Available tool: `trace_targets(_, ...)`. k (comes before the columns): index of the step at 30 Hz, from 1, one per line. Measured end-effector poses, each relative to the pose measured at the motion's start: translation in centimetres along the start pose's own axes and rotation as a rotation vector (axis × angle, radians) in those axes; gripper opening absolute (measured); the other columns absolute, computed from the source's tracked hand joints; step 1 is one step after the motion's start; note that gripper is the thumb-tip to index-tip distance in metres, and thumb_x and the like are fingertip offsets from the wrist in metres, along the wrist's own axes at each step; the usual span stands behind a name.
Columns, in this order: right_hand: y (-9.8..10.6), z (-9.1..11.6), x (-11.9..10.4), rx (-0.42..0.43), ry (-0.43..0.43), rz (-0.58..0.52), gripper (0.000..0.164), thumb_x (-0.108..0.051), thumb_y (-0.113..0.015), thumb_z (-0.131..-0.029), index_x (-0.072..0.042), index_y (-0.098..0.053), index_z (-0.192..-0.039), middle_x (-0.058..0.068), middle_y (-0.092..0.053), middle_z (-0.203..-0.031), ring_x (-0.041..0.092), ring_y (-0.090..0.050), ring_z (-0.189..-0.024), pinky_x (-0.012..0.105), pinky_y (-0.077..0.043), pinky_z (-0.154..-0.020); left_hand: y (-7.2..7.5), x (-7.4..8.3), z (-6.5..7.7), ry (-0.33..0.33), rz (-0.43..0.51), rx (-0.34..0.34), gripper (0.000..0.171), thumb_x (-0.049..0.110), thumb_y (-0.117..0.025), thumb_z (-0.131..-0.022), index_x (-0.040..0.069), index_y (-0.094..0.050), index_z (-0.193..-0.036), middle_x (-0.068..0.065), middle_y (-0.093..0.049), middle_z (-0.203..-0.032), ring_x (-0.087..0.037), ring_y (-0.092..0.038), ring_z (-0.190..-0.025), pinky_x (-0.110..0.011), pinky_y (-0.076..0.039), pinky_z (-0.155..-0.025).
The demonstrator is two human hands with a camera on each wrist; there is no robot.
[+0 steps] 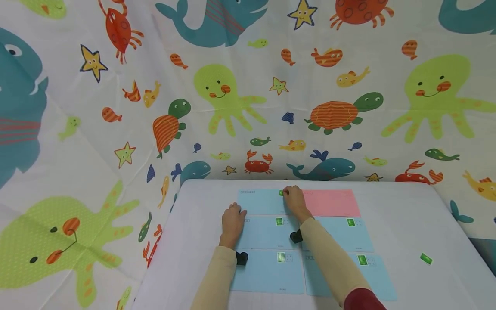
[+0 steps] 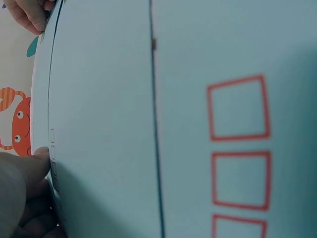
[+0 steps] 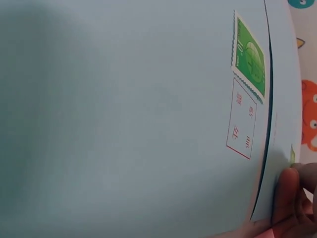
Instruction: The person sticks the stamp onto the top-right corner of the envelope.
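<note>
At the top right corner of the back-left blue envelope (image 1: 261, 201), my right hand (image 1: 296, 203) pinches a green stamp (image 1: 281, 193) with its fingertips. In the right wrist view that stamp (image 3: 292, 154) shows only in part beside the thumb and finger. My left hand (image 1: 233, 224) rests at the left edge of the blue envelopes, its thumb on the paper in the left wrist view; its other fingers are partly hidden. Just in front lies the middle-left blue envelope (image 1: 259, 234), with a green stamp (image 1: 279, 221) in its top right corner.
A pink envelope (image 1: 333, 203) lies back right, partly behind the right hand. More blue envelopes (image 1: 267, 275) with green stamps fill the nearer rows. One loose green stamp (image 1: 426, 258) lies on the white table (image 1: 410, 215) at right. A sea-animal curtain (image 1: 240, 142) hangs behind.
</note>
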State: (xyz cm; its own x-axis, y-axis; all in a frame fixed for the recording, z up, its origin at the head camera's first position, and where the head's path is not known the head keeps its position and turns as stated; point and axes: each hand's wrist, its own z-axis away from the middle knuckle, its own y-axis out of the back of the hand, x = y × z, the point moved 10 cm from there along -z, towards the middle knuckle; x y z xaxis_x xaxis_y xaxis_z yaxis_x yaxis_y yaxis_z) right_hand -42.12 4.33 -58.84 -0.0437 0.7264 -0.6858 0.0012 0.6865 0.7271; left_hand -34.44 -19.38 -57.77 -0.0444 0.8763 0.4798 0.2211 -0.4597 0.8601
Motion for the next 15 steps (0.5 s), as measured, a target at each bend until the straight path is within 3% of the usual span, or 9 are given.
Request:
trace_targets(8,0.7,0.5,1.3,-0.036,-0.072,-0.159,0.025,-0.015,-0.052,-0.104,-0.001,-0.061,-0.123,0.015,-0.062,-0.109,0.021,-0.060,-0.084,0.025,-0.053,-0.072,0.1,0.0,-0.1,0.014,-0.004,-0.026,0.025,0.017,-0.070,-0.094,-0.005,-0.073,-0.107,-0.027,-0.066,-0.126,-0.039,-0.069,-0.103,-0.046,-0.060,-0.086)
trace_targets(15,2.8,1.5,2.2,0.013,-0.089,-0.259,0.027,-0.016,-0.053,-0.104,0.000,-0.062,-0.124,0.018,-0.065,-0.107,0.020,-0.062,-0.079,0.025,-0.055,-0.068,0.3,0.0,0.2,0.014,-0.002,-0.029,0.028,0.017,-0.070,-0.094,-0.005,-0.072,-0.111,-0.027,-0.064,-0.130,-0.041,-0.068,-0.111,-0.048,-0.058,-0.092)
